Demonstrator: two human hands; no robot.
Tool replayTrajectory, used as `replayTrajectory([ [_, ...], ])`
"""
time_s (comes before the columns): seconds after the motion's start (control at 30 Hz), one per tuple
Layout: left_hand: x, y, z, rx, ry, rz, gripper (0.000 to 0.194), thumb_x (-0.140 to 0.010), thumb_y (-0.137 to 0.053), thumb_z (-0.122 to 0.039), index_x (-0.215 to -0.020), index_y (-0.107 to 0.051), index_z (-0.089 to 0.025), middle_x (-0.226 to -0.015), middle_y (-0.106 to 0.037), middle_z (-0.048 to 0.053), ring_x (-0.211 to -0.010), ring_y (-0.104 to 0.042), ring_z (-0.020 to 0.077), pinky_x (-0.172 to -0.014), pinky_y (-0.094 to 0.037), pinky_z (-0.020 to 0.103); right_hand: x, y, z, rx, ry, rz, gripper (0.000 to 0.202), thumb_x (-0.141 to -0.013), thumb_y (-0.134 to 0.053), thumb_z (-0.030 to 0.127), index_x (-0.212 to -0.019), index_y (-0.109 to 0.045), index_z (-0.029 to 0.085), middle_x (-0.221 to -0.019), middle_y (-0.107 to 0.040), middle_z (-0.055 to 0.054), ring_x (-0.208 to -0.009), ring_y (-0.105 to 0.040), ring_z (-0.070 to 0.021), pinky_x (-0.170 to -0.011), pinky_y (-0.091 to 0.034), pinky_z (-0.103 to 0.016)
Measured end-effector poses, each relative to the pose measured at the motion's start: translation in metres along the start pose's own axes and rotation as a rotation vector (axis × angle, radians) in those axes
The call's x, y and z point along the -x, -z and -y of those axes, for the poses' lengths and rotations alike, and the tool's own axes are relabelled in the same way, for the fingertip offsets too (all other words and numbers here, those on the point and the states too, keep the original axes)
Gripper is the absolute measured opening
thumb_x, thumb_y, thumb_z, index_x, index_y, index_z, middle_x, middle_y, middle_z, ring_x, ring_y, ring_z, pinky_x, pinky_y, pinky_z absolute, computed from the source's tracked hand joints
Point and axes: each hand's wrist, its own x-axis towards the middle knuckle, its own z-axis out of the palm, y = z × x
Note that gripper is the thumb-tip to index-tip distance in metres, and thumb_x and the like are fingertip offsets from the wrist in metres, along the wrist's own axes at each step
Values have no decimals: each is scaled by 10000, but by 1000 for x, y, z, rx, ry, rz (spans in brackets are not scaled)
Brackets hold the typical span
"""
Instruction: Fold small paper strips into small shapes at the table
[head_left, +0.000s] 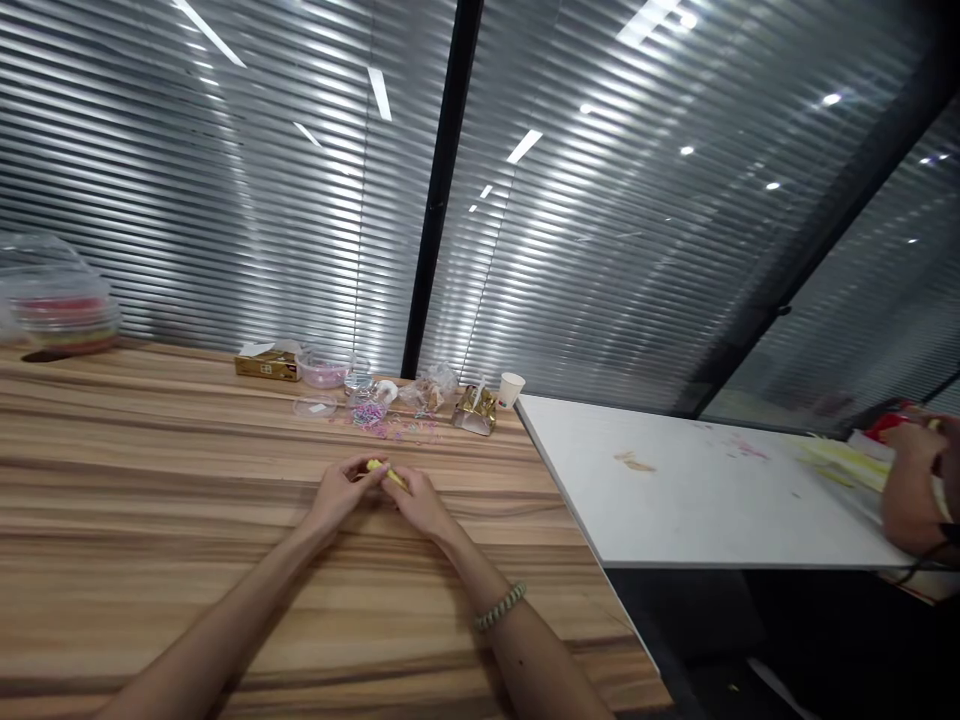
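A small yellow piece [388, 475] is held between both hands above the wood-grain table [187, 480]. The fingers of my left hand [345, 490] close on its left end. On the right, my right hand [418, 500] grips the other end, with a beaded bracelet lower on that forearm. Just beyond the hands lies a scattered heap of small pink and purple pieces [369, 412].
Along the table's back stand a gold box [267, 364], a pink tub [324, 374], a plastic bag [433, 388], a gold tissue pack [475, 410] and a paper cup [511, 389]. Stacked containers [67, 315] stand left. A person's arm reaches over the white table [675, 510].
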Motion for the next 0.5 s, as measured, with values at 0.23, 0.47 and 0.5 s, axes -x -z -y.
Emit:
replayTrajectory([
  [0.23, -1, 3, -1, -134, 9, 6, 405, -547, -727, -486, -742, -696, -133, -687, -691, 63, -618, -588, 176, -555, -434, 253, -9, 7, -5, -523, -229, -171, 378, -626, -697, 478, -804, -587, 162, -659, -596, 3, -492, -462, -87, -491, -379, -212],
  [0.47, 5, -3, 3, -297, -115, 256, 328, -715, -596, -479, -654, -672, -166, -638, -665, 46, -609, -587, 174, -603, -462, 272, -7, 1, -4, -473, -222, -111, 401, -650, -662, 535, -765, -651, 151, -742, -641, -35, -684, -556, -152, -636, -437, -261],
  [0.5, 4, -1, 4, -366, -189, 251, 316, -750, -563, -459, -691, -686, -174, -694, -683, 58, -669, -601, 188, -654, -470, 287, -8, 1, -7, -452, -212, -132, 414, -667, -640, 553, -758, -645, 149, -734, -636, -35, -678, -555, -149, -635, -436, -259],
])
